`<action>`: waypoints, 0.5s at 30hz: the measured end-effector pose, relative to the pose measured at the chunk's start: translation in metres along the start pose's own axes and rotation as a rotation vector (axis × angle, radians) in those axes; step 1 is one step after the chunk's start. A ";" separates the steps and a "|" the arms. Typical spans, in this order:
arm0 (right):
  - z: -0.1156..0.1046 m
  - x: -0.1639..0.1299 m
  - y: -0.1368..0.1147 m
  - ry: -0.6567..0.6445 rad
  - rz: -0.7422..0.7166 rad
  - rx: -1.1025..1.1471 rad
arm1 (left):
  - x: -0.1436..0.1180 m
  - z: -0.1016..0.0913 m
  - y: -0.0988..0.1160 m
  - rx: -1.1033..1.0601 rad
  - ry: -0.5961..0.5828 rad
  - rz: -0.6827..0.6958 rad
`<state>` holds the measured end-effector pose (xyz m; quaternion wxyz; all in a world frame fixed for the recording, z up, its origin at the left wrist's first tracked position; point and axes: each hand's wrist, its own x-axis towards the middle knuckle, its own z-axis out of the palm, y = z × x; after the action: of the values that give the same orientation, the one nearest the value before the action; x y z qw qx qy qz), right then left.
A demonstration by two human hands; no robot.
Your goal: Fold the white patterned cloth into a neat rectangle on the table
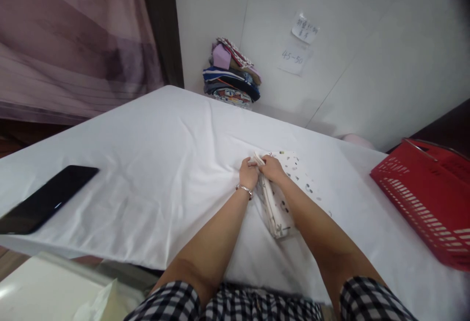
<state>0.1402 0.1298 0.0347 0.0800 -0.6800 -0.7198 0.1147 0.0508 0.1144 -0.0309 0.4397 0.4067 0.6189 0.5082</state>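
Observation:
A white printed cloth (281, 206) with small dark and green marks lies partly folded on the white-covered table. Its folded strip runs towards me, while a flatter part spreads out to the right behind my right forearm. My left hand (248, 171), with a silver bracelet at the wrist, pinches the far end of the folded strip. Right beside it, my right hand (271, 168) grips the same end between thumb and fingers. Both hands nearly touch. My right forearm hides some of the cloth.
A red plastic basket (422, 198) stands at the right. A black phone or tablet (47, 198) lies at the left. Folded clothes (233, 74) are stacked beyond the far edge, by the wall with paper notes (293, 59). The white tablecloth (128, 164) is wrinkled.

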 end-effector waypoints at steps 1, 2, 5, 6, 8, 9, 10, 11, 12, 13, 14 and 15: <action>-0.001 0.000 0.000 0.020 -0.005 0.027 | 0.000 0.000 0.000 -0.001 0.009 -0.012; -0.001 0.000 0.000 0.040 -0.004 0.047 | 0.000 0.000 0.000 0.001 0.017 -0.023; 0.000 0.000 -0.001 0.065 0.003 0.050 | 0.002 -0.001 0.000 0.010 0.011 -0.048; 0.001 0.001 -0.002 0.060 0.005 0.039 | 0.002 -0.001 0.000 0.011 0.003 -0.050; 0.003 0.001 -0.003 0.049 0.007 0.027 | 0.002 -0.001 0.000 0.013 -0.009 -0.051; 0.004 0.001 -0.003 0.047 0.007 0.031 | 0.003 -0.001 0.000 0.012 -0.013 -0.052; 0.005 0.001 -0.002 0.043 0.008 0.037 | 0.003 -0.001 0.000 0.009 -0.017 -0.053; 0.005 0.002 -0.002 0.040 0.008 0.042 | 0.002 0.000 0.000 0.003 -0.023 -0.053; 0.006 0.001 -0.001 0.039 0.004 0.044 | 0.002 0.000 0.000 -0.008 -0.030 -0.049; 0.006 0.001 0.000 0.040 -0.003 0.043 | 0.002 0.000 -0.001 -0.020 -0.037 -0.043; 0.007 0.001 0.000 0.040 -0.011 0.040 | 0.002 0.000 -0.001 -0.033 -0.043 -0.033; 0.007 0.000 0.001 0.040 -0.021 0.036 | 0.001 0.001 -0.002 -0.044 -0.048 -0.021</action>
<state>0.1391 0.1294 0.0279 0.1079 -0.6729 -0.7230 0.1134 0.0509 0.1155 -0.0328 0.4684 0.4024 0.6013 0.5071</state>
